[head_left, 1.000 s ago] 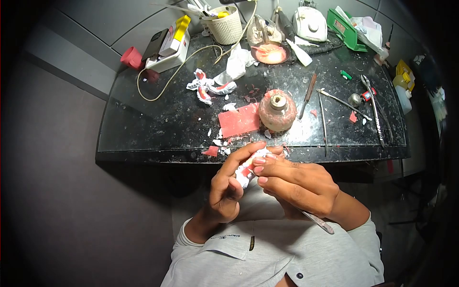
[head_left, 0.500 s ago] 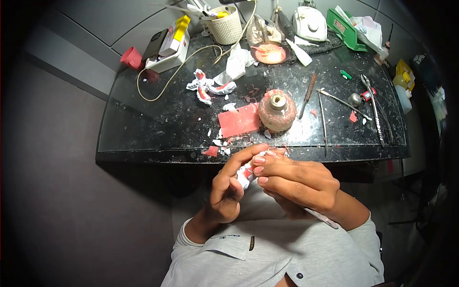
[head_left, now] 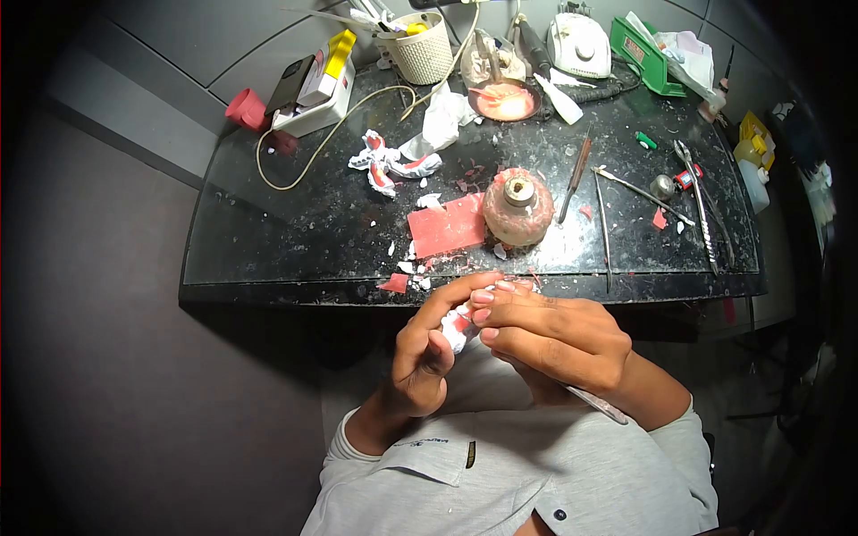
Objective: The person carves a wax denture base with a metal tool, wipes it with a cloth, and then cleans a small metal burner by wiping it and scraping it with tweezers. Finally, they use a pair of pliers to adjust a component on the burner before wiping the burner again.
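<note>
My left hand (head_left: 424,353) is closed round a small white and pink plaster piece (head_left: 455,331), just in front of the table's edge. Over the piece lies my right hand (head_left: 563,338), its fingers closed on a thin metal tool (head_left: 597,405) whose handle sticks out below the palm. The tool's tip is hidden behind the fingers. Beyond my hands, a pink wax sheet (head_left: 446,226) lies beside a round glass burner (head_left: 518,210). More white and pink plaster pieces (head_left: 382,165) rest farther back on the left.
Metal tools (head_left: 604,237) and a brown-handled knife (head_left: 576,174) lie on the black table (head_left: 295,223). Behind are a wax dish (head_left: 505,100), a woven basket (head_left: 420,55), a white box (head_left: 315,105) and a green tray (head_left: 645,61). Scraps litter the front edge.
My right hand and the tool handle have shifted very slightly left and up. My left hand still holds the plaster piece in nearly the same place.
</note>
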The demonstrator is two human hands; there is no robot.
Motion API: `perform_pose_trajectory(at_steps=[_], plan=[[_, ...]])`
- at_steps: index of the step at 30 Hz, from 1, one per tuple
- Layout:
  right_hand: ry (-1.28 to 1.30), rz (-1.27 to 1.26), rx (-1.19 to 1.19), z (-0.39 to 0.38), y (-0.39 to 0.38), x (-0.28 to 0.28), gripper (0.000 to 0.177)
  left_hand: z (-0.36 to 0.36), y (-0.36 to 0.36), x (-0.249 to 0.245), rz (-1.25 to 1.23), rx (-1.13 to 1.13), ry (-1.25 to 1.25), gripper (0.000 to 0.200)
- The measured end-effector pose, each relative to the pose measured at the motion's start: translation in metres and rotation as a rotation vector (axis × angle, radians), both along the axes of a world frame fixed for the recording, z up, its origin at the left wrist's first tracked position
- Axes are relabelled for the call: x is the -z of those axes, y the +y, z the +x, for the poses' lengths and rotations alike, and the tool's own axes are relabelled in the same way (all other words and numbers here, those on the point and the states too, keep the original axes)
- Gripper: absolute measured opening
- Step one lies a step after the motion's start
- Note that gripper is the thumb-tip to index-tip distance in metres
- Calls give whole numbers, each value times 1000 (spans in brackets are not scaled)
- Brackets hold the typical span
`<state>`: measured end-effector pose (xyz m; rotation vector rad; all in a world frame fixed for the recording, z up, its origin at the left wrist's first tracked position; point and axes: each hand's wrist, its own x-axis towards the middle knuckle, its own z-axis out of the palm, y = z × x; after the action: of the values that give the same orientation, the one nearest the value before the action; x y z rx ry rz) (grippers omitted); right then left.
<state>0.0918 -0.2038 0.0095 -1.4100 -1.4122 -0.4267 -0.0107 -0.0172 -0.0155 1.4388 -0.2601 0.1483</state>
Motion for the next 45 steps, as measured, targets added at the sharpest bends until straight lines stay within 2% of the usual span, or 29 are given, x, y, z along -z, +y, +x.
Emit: perform_pose_trajectory(at_steps=[6,7,10,12,14,15,16,18,20,22,24,27,29,32,45], plan=[[21,-18,77,5,-9,-1,41,2,4,9,66,-29,-49,85],[54,-14,111,2,-10,-6,19,2,3,9,65,-30,-49,85],[168,8,88,1,-14,-7,11,3,-2,6,-29,-65,-10,90],[202,6,96,0,-12,-9,13,6,-2,3,-172,67,13,94],[367,178,-2,1,-7,4,16,6,1,7,-246,115,50,99],[341,248,-15,3,1,9,16,6,2,8,-322,164,87,103],[342,248,-14,3,-1,6,16,7,2,9,-399,213,124,108],[292,86,-28,1,-7,-4,19,6,1,10,-348,186,132,111],[334,104,-49,-1,-4,-3,20,4,1,16,-434,169,114,110],[375,-21,-14,-4,-4,-7,21,2,3,14,-388,127,130,108],[332,-8,9,-3,0,-5,18,-1,2,11,-343,84,147,105],[415,-26,-54,-3,1,-4,15,-5,0,6,-278,-28,201,101],[459,-39,-57,-5,1,-4,13,-4,-2,1,-128,-96,278,105],[447,-54,-65,-4,0,-4,14,-6,2,5,-180,-40,232,94],[524,-55,-88,-2,0,1,16,-4,-4,-6,-19,-150,278,90]])
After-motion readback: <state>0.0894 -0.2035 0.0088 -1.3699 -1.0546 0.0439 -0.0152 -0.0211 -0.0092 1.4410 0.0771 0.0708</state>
